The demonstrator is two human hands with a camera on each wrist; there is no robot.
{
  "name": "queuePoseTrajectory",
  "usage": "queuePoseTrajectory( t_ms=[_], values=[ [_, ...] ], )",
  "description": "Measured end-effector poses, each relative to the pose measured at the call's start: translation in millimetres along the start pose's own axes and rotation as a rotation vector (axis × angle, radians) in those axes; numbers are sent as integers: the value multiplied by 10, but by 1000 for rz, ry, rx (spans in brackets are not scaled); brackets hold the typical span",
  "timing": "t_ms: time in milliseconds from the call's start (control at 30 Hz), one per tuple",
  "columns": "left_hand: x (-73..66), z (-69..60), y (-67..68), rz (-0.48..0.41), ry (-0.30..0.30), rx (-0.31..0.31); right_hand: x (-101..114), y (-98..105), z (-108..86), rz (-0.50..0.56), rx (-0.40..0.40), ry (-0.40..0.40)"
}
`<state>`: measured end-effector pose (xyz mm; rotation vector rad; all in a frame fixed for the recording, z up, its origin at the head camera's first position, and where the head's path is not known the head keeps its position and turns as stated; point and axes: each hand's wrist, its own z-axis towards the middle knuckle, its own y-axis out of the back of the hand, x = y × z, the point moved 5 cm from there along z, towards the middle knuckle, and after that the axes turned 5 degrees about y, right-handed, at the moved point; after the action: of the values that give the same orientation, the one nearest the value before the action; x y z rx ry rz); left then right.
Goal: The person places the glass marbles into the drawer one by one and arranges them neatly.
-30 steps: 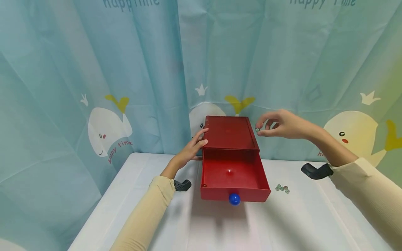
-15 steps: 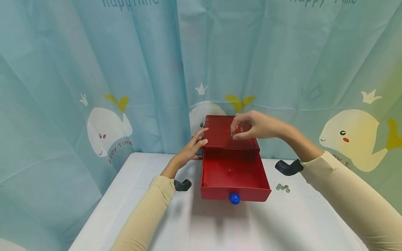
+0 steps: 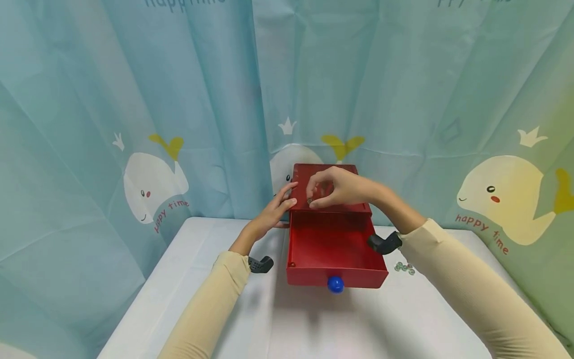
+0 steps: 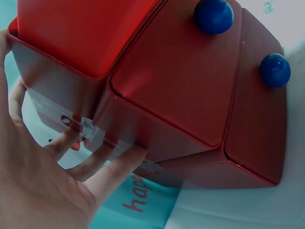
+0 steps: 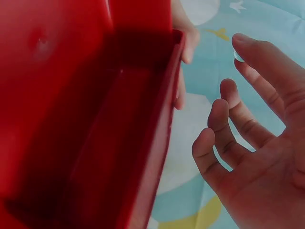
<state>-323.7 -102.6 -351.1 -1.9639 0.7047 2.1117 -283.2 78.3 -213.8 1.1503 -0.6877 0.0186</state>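
A red cabinet (image 3: 306,172) has its top drawer (image 3: 334,249) pulled out, with a blue knob (image 3: 335,284) on the front. My left hand (image 3: 269,217) rests against the cabinet's left side, fingers spread, some reaching the top edge; in the left wrist view, the extended fingers (image 4: 121,171) touch the taped side wall. Above the cabinet top, my right hand (image 3: 343,189) pinches a small glass marble (image 3: 309,201) between thumb and index finger. The right wrist view shows that marble (image 5: 238,56) partly hidden by the fingertips, the other fingers loosely bent. A small brownish round thing (image 3: 292,265) lies in the drawer's front left corner.
Several greenish glass marbles (image 3: 405,268) lie on the white table (image 3: 242,319) right of the drawer. Below the pulled-out drawer, two more drawers with blue knobs (image 4: 275,70) are closed. A blue curtain (image 3: 215,99) with whale prints hangs behind.
My right hand has moved left with the marble, from beside the cabinet to above its top, and slightly lower. The left hand has stayed in place.
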Motion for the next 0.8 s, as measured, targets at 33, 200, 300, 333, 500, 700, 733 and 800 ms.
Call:
queuePoseTrajectory(
  t_ms=[33, 200, 300, 333, 500, 700, 733, 800],
  values=[
    [1, 0, 1, 0, 3, 0, -6, -19, 12, -1, 3, -1],
    [-8, -14, -2, -1, 5, 6, -20, -82, 50, -11, 14, -11],
    [-14, -20, -7, -1, 1, 7, -15, -99, 63, -10, 14, -13],
    [-14, -21, -8, 0, 0, 8, -9, -103, 66, -10, 14, -11],
    [-10, -27, -5, 1, 1, 3, 15, -118, 63, -10, 13, 2],
    [0, -28, 4, -1, -1, 4, 7, -134, 63, -7, 11, 13],
    [0, -31, 5, -1, -1, 4, 4, -137, 63, -6, 11, 12],
    [-4, -36, 6, -2, 0, 7, -2, -145, 66, -4, 10, 7]
  ],
)
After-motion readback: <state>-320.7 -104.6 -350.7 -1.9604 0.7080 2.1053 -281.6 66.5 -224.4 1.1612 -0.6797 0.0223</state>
